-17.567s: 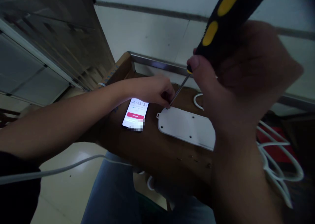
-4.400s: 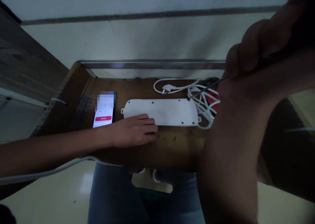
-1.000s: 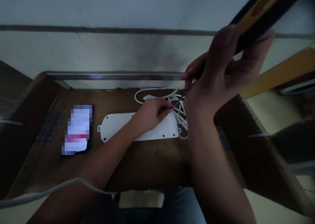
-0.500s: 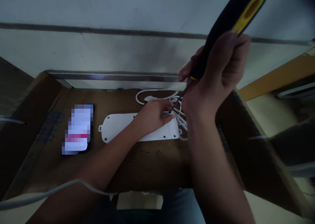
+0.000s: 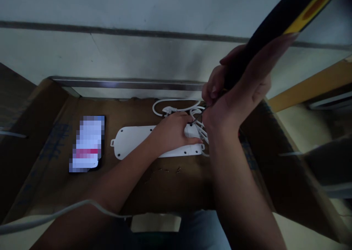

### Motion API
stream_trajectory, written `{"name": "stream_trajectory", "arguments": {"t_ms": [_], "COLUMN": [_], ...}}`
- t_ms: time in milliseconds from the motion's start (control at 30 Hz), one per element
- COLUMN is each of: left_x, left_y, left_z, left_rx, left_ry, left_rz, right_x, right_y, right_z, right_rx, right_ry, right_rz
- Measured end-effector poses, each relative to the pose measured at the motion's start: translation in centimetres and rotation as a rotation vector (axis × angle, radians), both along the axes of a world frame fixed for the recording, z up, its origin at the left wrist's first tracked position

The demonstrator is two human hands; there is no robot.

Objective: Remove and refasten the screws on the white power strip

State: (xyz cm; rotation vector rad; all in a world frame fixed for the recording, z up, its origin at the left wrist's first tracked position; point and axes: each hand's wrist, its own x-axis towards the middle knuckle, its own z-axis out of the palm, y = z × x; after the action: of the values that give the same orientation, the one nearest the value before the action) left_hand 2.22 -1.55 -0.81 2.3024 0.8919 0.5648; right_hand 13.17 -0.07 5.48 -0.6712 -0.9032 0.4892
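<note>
My left hand (image 5: 173, 131) lies across the right end of the underside of a white power strip (image 5: 134, 142), spanning its width. My right hand (image 5: 236, 92) is shut around the black-and-yellow handle of a screwdriver (image 5: 277, 37). The thin metal shaft (image 5: 199, 115) slants down past my left fingers, and its tip sits at a dark screw hole (image 5: 191, 124) near the strip's right end. My hands hide part of that end. Several tiny screws (image 5: 165, 170) lie on the cardboard just below the strip.
A brown cardboard box lid (image 5: 49, 162) carries everything, with a metal rail (image 5: 126, 84) behind it. A phone (image 5: 88, 143) with a blurred screen lies to the left. A coiled white cable with a plug (image 5: 167, 110) sits behind the strip. A white cord (image 5: 66, 209) crosses my left forearm.
My left hand has slid right along the strip. The screwdriver handle has tilted further to the right, with the tip still at the same end of the strip.
</note>
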Motion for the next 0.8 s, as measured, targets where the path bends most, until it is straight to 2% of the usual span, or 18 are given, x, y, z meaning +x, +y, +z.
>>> {"name": "stream_trajectory", "arguments": {"t_ms": [667, 800], "left_x": [0.1, 0.1], "left_y": [0.1, 0.1], "left_z": [-0.3, -0.2], "left_rx": [-0.034, -0.034], "left_ry": [-0.056, -0.054], "left_rz": [-0.009, -0.004], "right_x": [-0.7, -0.7], "right_y": [-0.8, -1.3], "right_z": [0.6, 0.7], "right_rx": [0.022, -0.037], "right_ry": [-0.050, -0.091], "right_rz": [-0.011, -0.008]}}
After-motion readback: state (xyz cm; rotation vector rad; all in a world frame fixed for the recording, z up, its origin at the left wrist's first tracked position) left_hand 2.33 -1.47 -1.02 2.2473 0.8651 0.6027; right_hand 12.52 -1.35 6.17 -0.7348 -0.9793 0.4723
